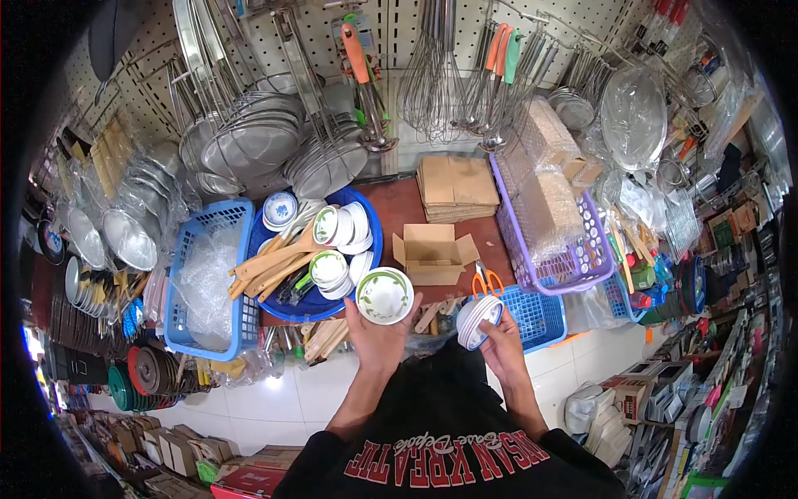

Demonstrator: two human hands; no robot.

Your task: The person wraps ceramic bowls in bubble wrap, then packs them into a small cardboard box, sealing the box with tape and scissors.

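Observation:
My left hand is closed round a white bowl with a green leaf pattern inside, its open side facing me. In my right hand is a small stack of white dishes with blue rims, tilted and gripped at the edge. Just beyond the bowls stands an open cardboard box with its flaps spread. Orange-handled scissors lie right above the stack. To the left, a round blue tub holds stacked green-patterned bowls and wooden utensils.
A blue basket of bubble wrap stands at far left. Flattened cardboard boxes lie at the back. On the right are a purple basket with wrapped boxes and a blue basket. Whisks and strainers hang behind.

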